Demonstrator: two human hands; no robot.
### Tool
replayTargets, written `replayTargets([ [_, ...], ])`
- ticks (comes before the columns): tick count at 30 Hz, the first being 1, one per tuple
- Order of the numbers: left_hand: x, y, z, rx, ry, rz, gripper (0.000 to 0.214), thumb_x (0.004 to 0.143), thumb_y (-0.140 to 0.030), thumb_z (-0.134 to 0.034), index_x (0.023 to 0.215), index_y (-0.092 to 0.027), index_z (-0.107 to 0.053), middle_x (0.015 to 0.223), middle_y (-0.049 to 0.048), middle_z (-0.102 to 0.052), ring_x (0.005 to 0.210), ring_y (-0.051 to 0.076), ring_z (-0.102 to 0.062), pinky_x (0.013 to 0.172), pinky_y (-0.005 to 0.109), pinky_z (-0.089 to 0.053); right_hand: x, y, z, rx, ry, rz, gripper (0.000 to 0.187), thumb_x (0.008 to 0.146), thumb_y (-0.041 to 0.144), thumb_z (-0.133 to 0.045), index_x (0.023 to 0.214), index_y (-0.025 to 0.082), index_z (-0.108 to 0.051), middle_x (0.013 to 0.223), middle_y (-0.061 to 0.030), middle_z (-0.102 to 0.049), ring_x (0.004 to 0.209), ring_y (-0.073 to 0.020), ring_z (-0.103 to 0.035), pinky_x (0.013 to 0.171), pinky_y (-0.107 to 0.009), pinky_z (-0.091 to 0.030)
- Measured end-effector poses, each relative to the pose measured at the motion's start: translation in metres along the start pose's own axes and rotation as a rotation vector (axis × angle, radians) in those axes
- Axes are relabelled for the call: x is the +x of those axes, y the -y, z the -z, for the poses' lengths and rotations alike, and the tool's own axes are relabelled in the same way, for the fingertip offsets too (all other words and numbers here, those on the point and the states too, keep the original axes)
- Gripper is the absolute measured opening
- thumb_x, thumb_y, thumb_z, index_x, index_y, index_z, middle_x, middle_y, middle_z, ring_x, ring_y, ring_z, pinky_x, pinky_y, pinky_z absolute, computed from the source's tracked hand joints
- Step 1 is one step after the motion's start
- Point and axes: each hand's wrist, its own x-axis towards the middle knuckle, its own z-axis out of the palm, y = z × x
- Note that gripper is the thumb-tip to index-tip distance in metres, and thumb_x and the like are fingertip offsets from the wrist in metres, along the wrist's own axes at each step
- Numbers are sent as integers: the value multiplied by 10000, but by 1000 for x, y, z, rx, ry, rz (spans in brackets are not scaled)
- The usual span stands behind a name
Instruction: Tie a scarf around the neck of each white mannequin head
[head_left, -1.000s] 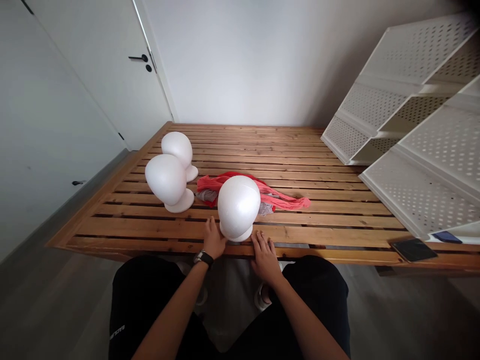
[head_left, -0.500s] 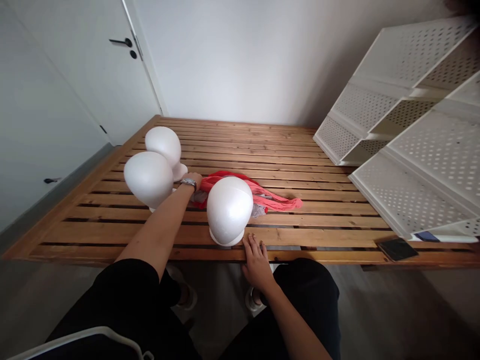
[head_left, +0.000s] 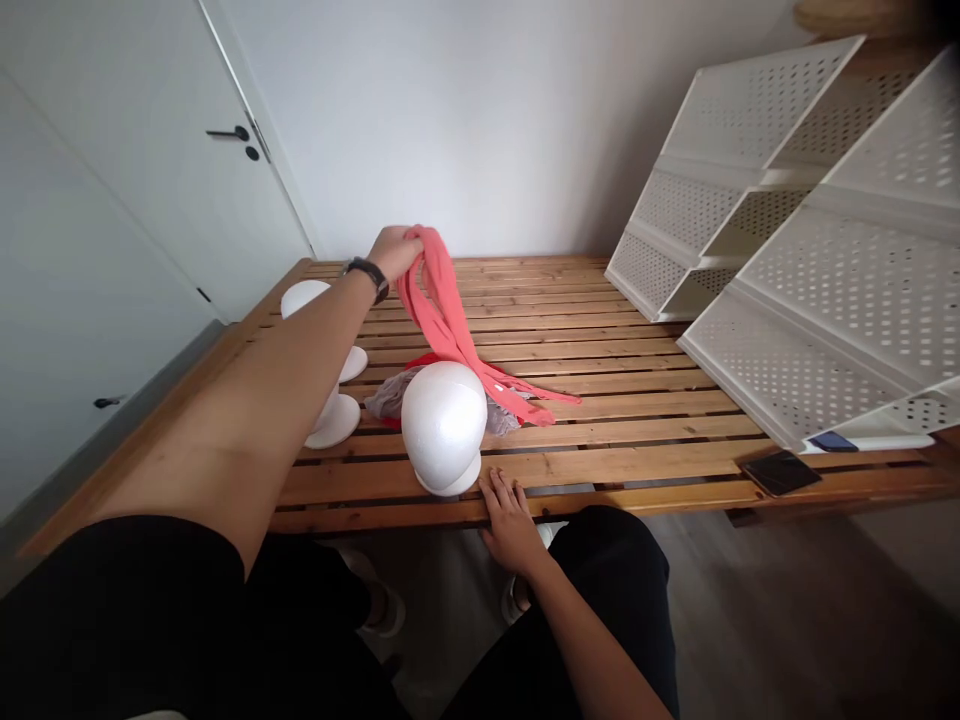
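My left hand [head_left: 395, 252] grips one end of a coral-red cloth [head_left: 444, 300], lifted above the slatted wooden bench. The cloth hangs down to the right, its loose ends reaching the slats. Below it lie a grey cloth [head_left: 386, 395] and a darker red one, partly hidden. In front of these stands a white foam head [head_left: 444, 425] on a round base. My right hand [head_left: 510, 515] lies flat on the bench's front edge, fingers spread, just right of that base. Two more white foam heads, one visible at its top [head_left: 304, 295], are mostly covered by my left forearm.
White perforated racks [head_left: 817, 260] stand on the right of the bench [head_left: 600, 440]. A dark phone [head_left: 781, 472] lies near its front right edge, beside a white and blue object [head_left: 862, 443]. A wall and a door with a black handle [head_left: 229, 133] are behind.
My left hand has risen up and away from the bench, pulling the coral-red cloth up out of the pile. My right hand has stayed on the bench edge.
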Motion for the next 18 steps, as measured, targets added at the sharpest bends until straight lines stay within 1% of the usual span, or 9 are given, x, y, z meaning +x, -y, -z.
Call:
replayTargets([
  [3, 1, -81, -12, 72, 106, -243, 246, 795, -185, -636, 615, -196, -469, 549, -57, -419, 608, 82, -402, 623, 246, -351, -3, 0, 2, 38, 33, -14, 917, 798, 223, -637, 1636, 175, -269, 1731, -120, -82, 1611, -292, -47, 1297, -518, -47],
  [5, -6, -136, -23, 138, 179, -352, 251, 753, -165, -675, 604, -188, -475, 585, -57, -446, 606, 64, -378, 623, 251, -324, -5, 1, 4, 75, 58, -40, 901, 810, 230, -636, 1634, 169, -276, 1731, -127, -78, 1611, -297, -33, 1298, -524, -60],
  [8, -25, -217, -37, 224, 274, -531, 122, 738, -150, -682, 671, -121, -584, 684, -14, -554, 650, 64, -467, 670, 270, -339, -11, 4, 16, 141, 36, -58, 829, 852, 222, -603, 1621, 147, -302, 1721, -160, -123, 1609, -310, -59, 1291, -553, -115],
  [9, -33, -241, -40, 244, 314, -609, 89, 759, -160, -663, 725, -83, -635, 721, 5, -589, 682, 72, -508, 690, 277, -349, -15, 6, 24, 164, 0, -48, 778, 871, 214, -585, 1604, 139, -336, 1710, -172, -170, 1604, -316, -97, 1286, -563, -144],
  [10, -43, -264, -41, 272, 354, -690, 134, 784, -174, -644, 790, -45, -682, 757, 20, -618, 717, 82, -543, 710, 282, -356, -20, 9, 34, 192, -47, -27, 711, 894, 208, -566, 1577, 134, -386, 1688, -182, -244, 1592, -320, -167, 1277, -564, -190],
  [12, -62, -304, -40, 409, 396, -842, 258, 817, -216, -633, 918, -10, -750, 799, 26, -652, 763, 101, -583, 729, 289, -357, -37, 21, 62, 267, -171, 36, 537, 943, 204, -531, 1477, 144, -513, 1567, -180, -468, 1491, -303, -409, 1227, -525, -341],
  [14, -80, -333, -36, 610, 395, -945, 315, 818, -264, -660, 995, -38, -788, 804, 11, -659, 762, 117, -602, 711, 282, -346, -63, 38, 102, 349, -323, 129, 378, 976, 203, -520, 1343, 187, -611, 1335, -136, -668, 1251, -252, -634, 1095, -447, -502],
  [16, -97, -353, -32, 767, 398, -992, 356, 791, -334, -716, 1007, -68, -808, 771, -1, -641, 733, 137, -619, 659, 256, -330, -94, 57, 153, 371, -524, 254, 310, 952, 173, -566, 1247, 227, -645, 1147, -95, -731, 1088, -238, -694, 978, -425, -564],
  [18, -112, -365, -30, 860, 430, -1032, 426, 760, -422, -760, 1001, -75, -818, 741, 0, -623, 735, 167, -642, 606, 236, -321, -120, 70, 212, 307, -818, 345, 391, 880, 141, -654, 1260, 231, -638, 1119, -99, -723, 1082, -272, -690, 933, -457, -573],
])
